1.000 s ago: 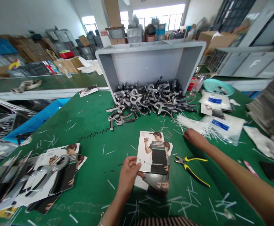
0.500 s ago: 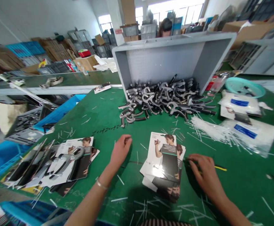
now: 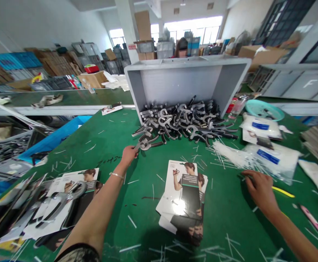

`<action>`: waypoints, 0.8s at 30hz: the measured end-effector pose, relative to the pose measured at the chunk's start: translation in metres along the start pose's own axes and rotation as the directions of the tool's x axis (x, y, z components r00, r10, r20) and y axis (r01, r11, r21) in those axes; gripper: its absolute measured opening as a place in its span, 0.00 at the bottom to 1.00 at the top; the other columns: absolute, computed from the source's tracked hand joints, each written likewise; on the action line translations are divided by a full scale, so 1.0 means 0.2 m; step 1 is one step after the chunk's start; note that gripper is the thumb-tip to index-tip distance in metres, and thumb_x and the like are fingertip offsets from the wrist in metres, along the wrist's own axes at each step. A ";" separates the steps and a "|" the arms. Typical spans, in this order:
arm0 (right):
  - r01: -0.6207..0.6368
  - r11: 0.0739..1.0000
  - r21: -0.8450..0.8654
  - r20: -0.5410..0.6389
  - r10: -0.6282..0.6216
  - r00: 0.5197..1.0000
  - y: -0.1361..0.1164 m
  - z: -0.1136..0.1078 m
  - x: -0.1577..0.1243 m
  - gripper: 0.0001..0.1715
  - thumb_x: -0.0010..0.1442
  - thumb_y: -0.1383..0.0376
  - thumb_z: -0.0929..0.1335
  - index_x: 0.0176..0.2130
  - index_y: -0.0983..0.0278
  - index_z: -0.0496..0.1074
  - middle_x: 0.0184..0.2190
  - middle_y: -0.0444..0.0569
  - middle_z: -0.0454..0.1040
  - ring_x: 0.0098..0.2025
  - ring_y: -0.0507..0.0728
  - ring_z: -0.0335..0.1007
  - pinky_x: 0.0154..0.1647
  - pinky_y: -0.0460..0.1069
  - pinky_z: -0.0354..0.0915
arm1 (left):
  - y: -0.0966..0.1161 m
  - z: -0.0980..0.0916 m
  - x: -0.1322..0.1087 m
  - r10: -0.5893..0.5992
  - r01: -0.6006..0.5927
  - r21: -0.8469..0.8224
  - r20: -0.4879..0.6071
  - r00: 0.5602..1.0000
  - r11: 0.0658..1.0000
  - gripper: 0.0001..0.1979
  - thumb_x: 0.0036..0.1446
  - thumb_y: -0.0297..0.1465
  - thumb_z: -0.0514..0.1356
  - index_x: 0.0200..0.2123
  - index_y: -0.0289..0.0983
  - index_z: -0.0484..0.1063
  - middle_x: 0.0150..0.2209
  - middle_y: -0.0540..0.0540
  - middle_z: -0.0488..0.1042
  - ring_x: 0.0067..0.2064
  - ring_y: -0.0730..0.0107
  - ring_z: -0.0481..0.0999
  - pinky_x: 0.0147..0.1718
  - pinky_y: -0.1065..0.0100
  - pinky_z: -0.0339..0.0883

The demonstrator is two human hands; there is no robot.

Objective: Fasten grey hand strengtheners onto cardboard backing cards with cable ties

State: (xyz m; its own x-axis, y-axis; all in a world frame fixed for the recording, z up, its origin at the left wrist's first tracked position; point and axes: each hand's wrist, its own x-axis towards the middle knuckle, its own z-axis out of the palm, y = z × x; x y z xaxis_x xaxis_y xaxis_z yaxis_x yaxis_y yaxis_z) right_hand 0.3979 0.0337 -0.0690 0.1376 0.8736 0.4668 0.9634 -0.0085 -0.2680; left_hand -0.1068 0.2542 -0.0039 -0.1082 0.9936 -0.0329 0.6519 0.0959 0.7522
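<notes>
My left hand [image 3: 129, 155] reaches forward over the green table, its fingers closed round a handle of a grey-and-black hand grip strengthener [image 3: 149, 144] at the near left edge of the pile. My right hand [image 3: 262, 191] is low over the table at the right, fingers loosely stretched and apart, with nothing visible in them. Just beyond its fingertips lies a bundle of white cable ties [image 3: 230, 154]. Between my hands rests a small stack of printed cardboard packaging cards [image 3: 193, 189]. More grip strengtheners [image 3: 179, 118] spill from the tipped grey crate [image 3: 175, 82].
At the left, grip strengtheners on cards [image 3: 57, 200] lie overlapped. Plastic bags [image 3: 273, 160] and a turquoise bowl [image 3: 265, 109] sit at the right, with a yellow strip [image 3: 283, 191] and a pink cutter [image 3: 315, 223] nearer. Loose tie scraps litter the table. A person [image 3: 181, 47] is behind the crate.
My left hand has moved forward to the pile and closed on a grip strengthener's handle. My right hand has shifted right and forward, towards the cable ties. The camera view has tilted up slightly.
</notes>
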 end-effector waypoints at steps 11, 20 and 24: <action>-0.654 0.286 0.701 0.713 -0.270 0.646 -1.21 -0.17 0.00 0.20 0.66 0.49 0.62 0.48 0.60 0.66 0.30 0.44 0.73 0.23 0.51 0.66 0.22 0.45 0.61 | 0.37 0.31 -1.17 0.030 0.331 -0.832 0.384 0.923 0.446 0.19 0.57 0.41 0.62 0.49 0.39 0.74 0.45 0.41 0.79 0.49 0.53 0.78 0.47 0.55 0.74; -0.583 0.475 0.659 0.703 -0.112 0.703 -1.04 -0.27 0.01 0.24 0.63 0.45 0.63 0.30 0.62 0.63 0.20 0.38 0.59 0.19 0.48 0.51 0.20 0.44 0.50 | 0.27 0.30 -1.05 0.319 -0.200 -0.491 0.171 0.932 0.848 0.18 0.64 0.34 0.56 0.56 0.42 0.67 0.57 0.42 0.72 0.59 0.57 0.70 0.60 0.52 0.61; -0.546 0.579 0.605 0.696 -0.052 0.716 -0.92 -0.27 0.06 0.23 0.63 0.46 0.63 0.29 0.62 0.63 0.20 0.40 0.64 0.21 0.49 0.56 0.22 0.45 0.52 | 0.06 0.30 -0.97 0.485 -0.478 -0.082 0.189 0.854 0.875 0.20 0.64 0.30 0.55 0.59 0.40 0.66 0.63 0.38 0.64 0.66 0.54 0.60 0.65 0.45 0.52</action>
State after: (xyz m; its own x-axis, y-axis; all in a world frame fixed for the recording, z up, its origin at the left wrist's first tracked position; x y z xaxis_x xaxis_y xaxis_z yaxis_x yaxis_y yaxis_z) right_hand 0.2353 0.0195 0.0321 -0.1123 0.9645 -0.2388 0.3435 -0.1878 -0.9202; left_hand -0.0336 0.0655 -0.0279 0.3653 0.9064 0.2120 0.5603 -0.3960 0.7275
